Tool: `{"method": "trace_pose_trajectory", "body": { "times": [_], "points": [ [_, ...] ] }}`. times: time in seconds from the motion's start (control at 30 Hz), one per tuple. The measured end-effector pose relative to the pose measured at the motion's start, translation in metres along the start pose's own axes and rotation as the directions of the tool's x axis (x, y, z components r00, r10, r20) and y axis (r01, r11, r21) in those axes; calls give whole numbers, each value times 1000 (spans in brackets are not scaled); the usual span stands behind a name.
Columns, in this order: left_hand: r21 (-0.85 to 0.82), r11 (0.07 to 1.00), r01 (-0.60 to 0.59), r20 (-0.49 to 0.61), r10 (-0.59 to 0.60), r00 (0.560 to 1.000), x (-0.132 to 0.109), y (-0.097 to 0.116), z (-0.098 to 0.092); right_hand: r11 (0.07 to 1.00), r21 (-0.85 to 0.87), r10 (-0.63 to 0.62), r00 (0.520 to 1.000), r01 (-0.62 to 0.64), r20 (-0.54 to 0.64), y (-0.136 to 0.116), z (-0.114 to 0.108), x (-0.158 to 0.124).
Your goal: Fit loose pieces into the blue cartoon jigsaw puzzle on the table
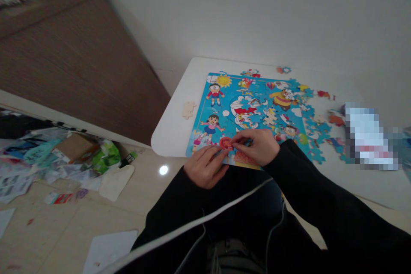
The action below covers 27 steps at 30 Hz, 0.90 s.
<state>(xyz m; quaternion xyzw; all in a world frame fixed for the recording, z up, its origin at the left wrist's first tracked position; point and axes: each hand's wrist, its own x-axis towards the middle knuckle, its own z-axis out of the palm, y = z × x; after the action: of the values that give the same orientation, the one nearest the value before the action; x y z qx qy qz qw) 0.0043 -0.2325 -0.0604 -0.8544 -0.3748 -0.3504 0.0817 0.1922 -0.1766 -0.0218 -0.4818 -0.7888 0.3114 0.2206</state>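
Observation:
A blue cartoon jigsaw puzzle [247, 111] lies partly assembled on a white table [168, 139], with gaps near its middle. My right hand [257, 147] pinches a round red puzzle piece [226, 143] at the puzzle's near edge. My left hand [205, 166] lies just left of it, its extended fingertips against the piece's lower side. A pale wooden puzzle piece [188, 109] sits on the table left of the puzzle. Several loose blue puzzle pieces [317, 135] are scattered along the puzzle's right side.
A brown wooden cabinet [80, 64] stands left of the table, beside a white wall [257, 13]. Papers, plastic bags and a cardboard box [75, 147] litter the tiled floor [77, 218] below. A pixelated blurred object [367, 137] covers the table's right side.

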Motion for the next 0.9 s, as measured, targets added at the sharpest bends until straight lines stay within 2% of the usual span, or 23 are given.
{"method": "trace_pose_trajectory", "body": {
  "times": [0.13, 0.27, 0.63, 0.77, 0.9],
  "points": [
    [-5, 1000, 4, -8, -4, 1000, -2, 0, 1, 986, -101, -130, 991, 133, 30, 3, -1, 0],
    [-15, 1000, -5, -7, 5, 1000, -3, -1, 1, 970, -104, -212, 974, 220, 79, 4, -1, -1],
    [-46, 998, -50, -5, 50, 999, -9, -5, -3, 944, -124, -293, 950, 305, 107, 8, -3, -5],
    [-58, 998, -33, -12, 32, 999, -9, -4, -2, 948, -167, -251, 959, 271, 129, 9, -2, -7],
    [-55, 998, -9, -10, 8, 1000, -8, -2, 0, 951, -209, -210, 973, 227, 101, 10, 0, -11]
  ]
}}
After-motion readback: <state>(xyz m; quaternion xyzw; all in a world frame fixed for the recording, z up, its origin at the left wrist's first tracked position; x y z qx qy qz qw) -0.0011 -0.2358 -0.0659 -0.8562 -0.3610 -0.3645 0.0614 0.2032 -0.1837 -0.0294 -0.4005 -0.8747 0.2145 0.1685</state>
